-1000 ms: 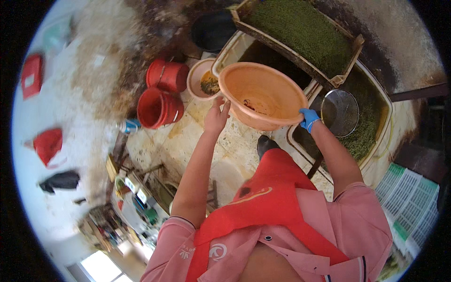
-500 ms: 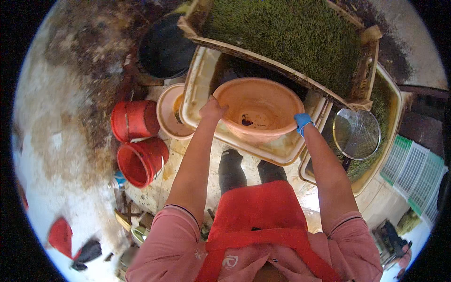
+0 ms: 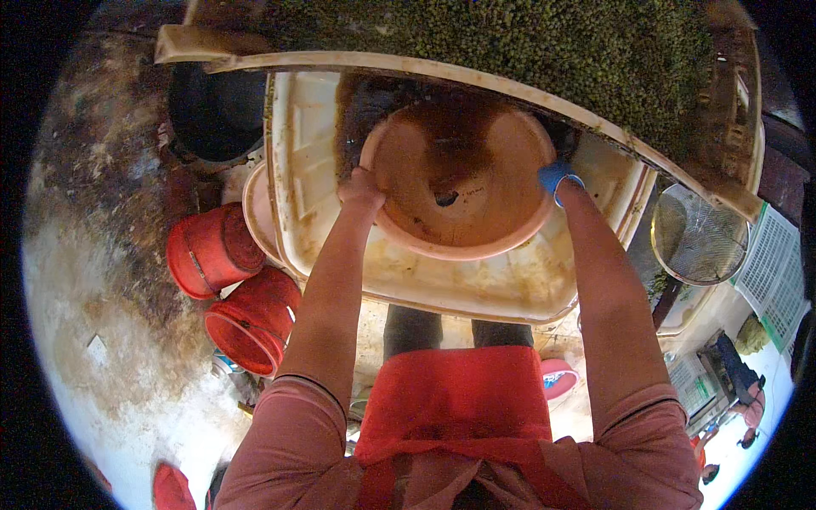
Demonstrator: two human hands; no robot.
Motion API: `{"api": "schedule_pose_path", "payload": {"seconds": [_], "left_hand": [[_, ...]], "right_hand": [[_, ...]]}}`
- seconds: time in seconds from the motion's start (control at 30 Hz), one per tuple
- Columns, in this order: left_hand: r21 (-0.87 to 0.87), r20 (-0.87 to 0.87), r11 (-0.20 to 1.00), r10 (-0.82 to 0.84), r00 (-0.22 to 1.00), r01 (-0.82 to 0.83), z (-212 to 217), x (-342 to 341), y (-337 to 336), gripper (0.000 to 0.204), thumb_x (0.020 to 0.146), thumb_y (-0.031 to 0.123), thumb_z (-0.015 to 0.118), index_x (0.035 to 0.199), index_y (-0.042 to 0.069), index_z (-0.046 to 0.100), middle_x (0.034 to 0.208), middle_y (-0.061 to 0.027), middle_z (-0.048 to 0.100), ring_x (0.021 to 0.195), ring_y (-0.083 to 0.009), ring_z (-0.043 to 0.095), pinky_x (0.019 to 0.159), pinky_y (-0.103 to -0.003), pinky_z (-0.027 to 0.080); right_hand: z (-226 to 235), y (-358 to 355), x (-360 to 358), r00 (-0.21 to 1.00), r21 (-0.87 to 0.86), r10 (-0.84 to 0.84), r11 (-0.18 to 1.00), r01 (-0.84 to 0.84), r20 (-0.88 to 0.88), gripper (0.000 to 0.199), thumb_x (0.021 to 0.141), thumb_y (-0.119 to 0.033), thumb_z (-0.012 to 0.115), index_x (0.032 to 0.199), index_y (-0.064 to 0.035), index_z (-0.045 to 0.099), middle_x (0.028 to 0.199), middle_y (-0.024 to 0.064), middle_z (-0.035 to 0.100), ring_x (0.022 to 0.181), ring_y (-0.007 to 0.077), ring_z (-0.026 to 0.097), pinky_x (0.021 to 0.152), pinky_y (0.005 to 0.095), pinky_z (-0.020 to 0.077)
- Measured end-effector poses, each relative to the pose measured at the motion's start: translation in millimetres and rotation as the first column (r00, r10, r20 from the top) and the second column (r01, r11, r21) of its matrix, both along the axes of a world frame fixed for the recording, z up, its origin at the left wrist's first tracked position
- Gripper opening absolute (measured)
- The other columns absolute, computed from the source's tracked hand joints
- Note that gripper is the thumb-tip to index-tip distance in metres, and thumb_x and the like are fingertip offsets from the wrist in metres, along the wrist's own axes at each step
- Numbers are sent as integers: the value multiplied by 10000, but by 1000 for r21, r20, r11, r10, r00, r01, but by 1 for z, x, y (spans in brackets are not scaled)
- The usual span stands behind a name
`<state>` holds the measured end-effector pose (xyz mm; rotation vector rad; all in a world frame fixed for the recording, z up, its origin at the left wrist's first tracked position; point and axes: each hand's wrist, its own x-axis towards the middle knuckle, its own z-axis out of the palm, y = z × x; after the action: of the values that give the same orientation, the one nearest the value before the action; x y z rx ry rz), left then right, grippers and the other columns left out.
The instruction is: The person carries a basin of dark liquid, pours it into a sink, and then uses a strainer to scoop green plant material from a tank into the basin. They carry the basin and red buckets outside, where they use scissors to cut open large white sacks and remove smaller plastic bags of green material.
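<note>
1. Plainly, the peach basin point(image 3: 501, 212) sits within the white tub point(image 3: 510, 286), between both hands and just on the near side of the crate point(image 3: 187, 44) heaped with green, bean-like grains point(image 3: 510, 38).
2. The bare left hand point(image 3: 362, 190) has its fingers curled onto the basin's left rim; the right hand point(image 3: 558, 180), gloved in blue, grips the right rim.
3. The basin looks like plastic: probably light when dry, slightly flexible and hard to break, but heavy and sloshy with water in it.
4. Its far inside is dark brown; murky water or shadow, I cannot tell.
5. A wet rim would likely be slippery, so opposite holds, left and right, seem best against tipping.
</note>
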<state>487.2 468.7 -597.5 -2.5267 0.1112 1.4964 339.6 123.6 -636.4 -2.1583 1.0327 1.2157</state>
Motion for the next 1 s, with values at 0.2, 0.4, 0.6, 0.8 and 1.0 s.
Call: {"api": "schedule_pose_path", "payload": {"seconds": [0.2,0.4,0.6,0.8,1.0], "left_hand": [[-1,22,995,-103,994,103,-23,21,-14,531,722,321,562,1178,87,423,1159,-118,438,1031,-237,513,784,-358,464],[41,32,999,-1,999,0,-16,19,-28,540,741,331,547,1164,36,388,1112,-112,455,994,-248,535,777,-357,466],[45,22,999,-1,1000,1,-40,12,-25,690,686,429,632,1136,-20,364,1073,-125,490,929,-253,570,751,-348,476],[39,31,996,76,997,-78,-72,8,-9,765,615,460,693,1079,-47,356,1015,-131,563,931,-246,572,734,-341,479],[0,112,993,117,987,-117,-97,8,5,634,658,413,656,1054,-3,387,1000,-150,577,960,-253,556,780,-361,453]], "right_hand": [[-42,-10,-5,990,-85,-78,992,88,114,529,710,-305,554,1150,-25,465,1183,217,443,1101,323,426,894,383,377],[-47,-2,4,984,-139,-78,985,101,162,651,707,-290,573,1250,-28,327,1260,218,352,1158,316,368,950,375,329],[-55,-2,2,983,-98,-169,980,176,78,702,709,-276,557,1277,0,252,1285,224,310,1168,330,348,961,364,313],[-66,2,-2,983,-77,-185,980,185,1,715,707,-296,549,1276,8,241,1285,229,308,1166,345,341,958,359,317],[-87,4,-18,977,-54,-188,980,194,102,622,739,-332,525,1227,8,344,1294,223,297,1176,341,328,958,361,315]]}}
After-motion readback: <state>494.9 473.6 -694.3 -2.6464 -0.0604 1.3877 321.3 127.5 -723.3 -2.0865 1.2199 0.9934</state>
